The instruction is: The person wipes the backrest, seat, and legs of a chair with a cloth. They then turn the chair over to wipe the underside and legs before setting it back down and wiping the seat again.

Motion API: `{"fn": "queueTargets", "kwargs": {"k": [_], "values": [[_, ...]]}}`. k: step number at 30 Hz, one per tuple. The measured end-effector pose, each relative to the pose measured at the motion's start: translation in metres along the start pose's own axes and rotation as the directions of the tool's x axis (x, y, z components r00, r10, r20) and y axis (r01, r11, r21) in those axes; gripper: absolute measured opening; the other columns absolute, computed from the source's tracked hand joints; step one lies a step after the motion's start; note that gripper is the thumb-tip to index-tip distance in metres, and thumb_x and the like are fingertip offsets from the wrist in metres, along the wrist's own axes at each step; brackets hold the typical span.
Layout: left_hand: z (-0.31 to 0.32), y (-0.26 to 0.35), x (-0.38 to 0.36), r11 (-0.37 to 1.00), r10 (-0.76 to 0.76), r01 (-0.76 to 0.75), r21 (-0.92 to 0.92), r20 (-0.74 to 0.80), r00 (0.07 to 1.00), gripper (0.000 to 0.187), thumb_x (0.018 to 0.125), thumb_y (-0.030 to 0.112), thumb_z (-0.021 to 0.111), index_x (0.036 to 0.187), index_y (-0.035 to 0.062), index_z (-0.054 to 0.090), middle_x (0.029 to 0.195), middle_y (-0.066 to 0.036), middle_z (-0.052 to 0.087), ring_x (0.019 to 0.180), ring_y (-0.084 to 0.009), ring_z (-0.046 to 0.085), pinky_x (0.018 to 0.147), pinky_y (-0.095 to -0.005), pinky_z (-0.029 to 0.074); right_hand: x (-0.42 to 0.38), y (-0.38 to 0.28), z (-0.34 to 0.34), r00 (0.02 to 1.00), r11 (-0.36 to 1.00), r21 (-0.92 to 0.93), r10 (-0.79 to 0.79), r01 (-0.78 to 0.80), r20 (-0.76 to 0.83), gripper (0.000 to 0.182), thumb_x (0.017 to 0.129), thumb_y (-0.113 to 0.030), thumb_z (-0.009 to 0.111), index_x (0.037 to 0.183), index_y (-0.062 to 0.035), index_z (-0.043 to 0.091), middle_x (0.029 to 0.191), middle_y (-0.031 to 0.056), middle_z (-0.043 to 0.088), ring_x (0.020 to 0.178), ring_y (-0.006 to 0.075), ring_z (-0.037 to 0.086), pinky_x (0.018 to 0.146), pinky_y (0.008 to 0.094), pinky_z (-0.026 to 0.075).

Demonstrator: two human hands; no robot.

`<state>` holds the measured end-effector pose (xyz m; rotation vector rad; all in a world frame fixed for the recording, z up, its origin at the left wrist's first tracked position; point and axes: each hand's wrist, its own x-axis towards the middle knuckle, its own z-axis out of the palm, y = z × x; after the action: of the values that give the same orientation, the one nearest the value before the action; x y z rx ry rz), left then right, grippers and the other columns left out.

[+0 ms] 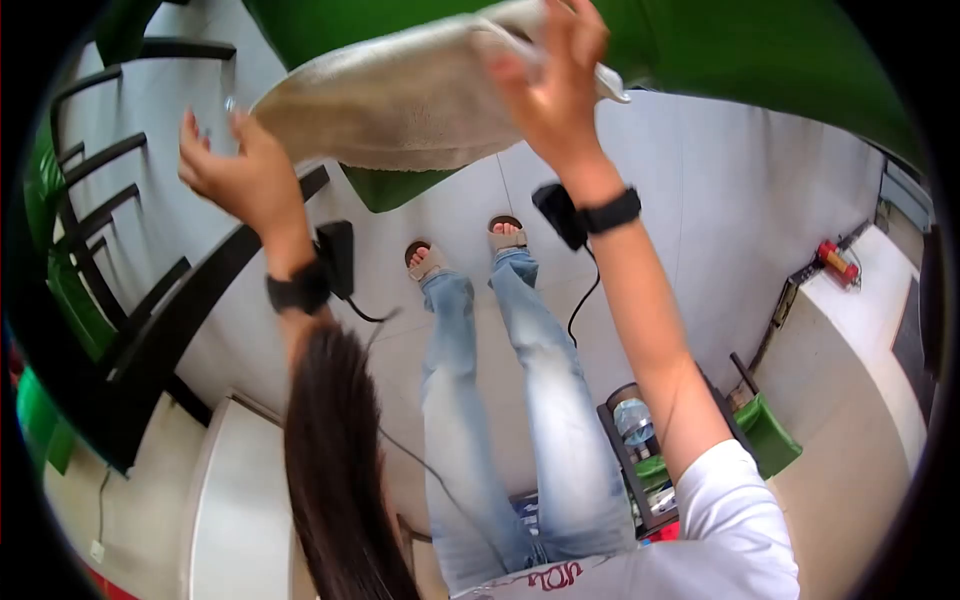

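Observation:
A pale beige cloth (400, 105) stretches over the edge of a green-covered surface (740, 50), its lower edge hanging in a curve. At its left end is my left hand (240, 175), fingers spread and bent, with the cloth's edge close behind them. My right hand (565, 100) is at the folded right end, slightly blurred, the fold passing between thumb and fingers. Both wrists wear black straps with small black devices and cables.
Dark racks with green covers (75, 290) stand at the left. A white counter (865, 300) at the right bears a red object (838, 263). Beside my legs is a dark cart (655, 505) with a clear bottle (633, 420). My sandalled feet are on the pale floor (640, 300).

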<state>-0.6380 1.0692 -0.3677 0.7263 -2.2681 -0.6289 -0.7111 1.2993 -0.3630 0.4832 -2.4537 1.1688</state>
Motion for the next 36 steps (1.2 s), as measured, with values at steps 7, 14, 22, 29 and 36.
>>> {"fn": "queueTargets", "kwargs": {"k": [7,14,22,29,36], "values": [[0.060,-0.021,-0.070,0.942,0.326,-0.286,-0.176,0.277,0.904,0.063,0.080,0.040,0.061,0.135,0.0166,0.040,0.140,-0.027,0.021,0.127,-0.0427,0.023,0.104,-0.0500,0.022,-0.024,0.035,0.045,0.876,0.868,-0.244,-0.341,0.433,0.341,0.059,0.075,-0.053,0.055,0.123,-0.0196,0.055,0.135,0.0176,0.034,0.126,0.0361,0.028,0.100,0.0515,0.018],[0.059,-0.047,-0.063,0.819,0.538,-0.425,-0.385,0.257,0.803,0.048,0.095,0.037,0.040,0.133,0.0069,0.041,0.136,-0.007,0.041,0.130,-0.0242,0.027,0.106,-0.0359,0.022,-0.044,0.065,0.050,0.697,0.676,-0.177,-0.674,0.715,0.246,0.047,0.075,-0.040,0.058,0.114,-0.0137,0.059,0.117,0.0140,0.048,0.109,0.0301,0.043,0.092,0.0435,0.029],[0.062,-0.047,-0.067,0.793,0.497,-0.378,-0.478,0.148,0.855,0.046,0.091,0.041,0.049,0.113,0.0014,0.059,0.125,-0.021,0.050,0.116,-0.0338,0.047,0.099,-0.0353,0.034,-0.052,0.046,0.044,0.705,0.707,-0.008,-0.703,0.707,0.094,0.035,0.075,-0.028,0.065,0.106,-0.0132,0.062,0.098,0.0055,0.060,0.095,0.0218,0.054,0.084,0.0370,0.038],[0.008,-0.052,-0.125,0.683,0.697,-0.585,-0.437,0.151,0.701,0.031,0.081,0.018,0.062,0.109,0.0042,0.060,0.117,-0.019,0.056,0.113,-0.0362,0.049,0.102,-0.0436,0.031,-0.122,0.065,0.040,0.573,0.582,-0.052,-0.810,0.812,-0.125,0.048,0.063,-0.018,0.076,0.108,-0.0220,0.060,0.110,0.0079,0.057,0.094,0.0262,0.054,0.080,0.0345,0.039],[-0.031,-0.091,-0.216,0.601,0.798,-0.762,-0.242,0.224,0.559,0.048,0.060,0.019,0.078,0.104,0.0135,0.060,0.093,-0.007,0.057,0.080,-0.0236,0.051,0.079,-0.0369,0.032,-0.214,0.091,0.050,0.665,0.686,0.543,-0.692,0.485,0.280,0.068,0.058,-0.014,0.081,0.117,-0.0239,0.049,0.105,0.0074,0.047,0.097,0.0263,0.050,0.080,0.0369,0.045]]}}
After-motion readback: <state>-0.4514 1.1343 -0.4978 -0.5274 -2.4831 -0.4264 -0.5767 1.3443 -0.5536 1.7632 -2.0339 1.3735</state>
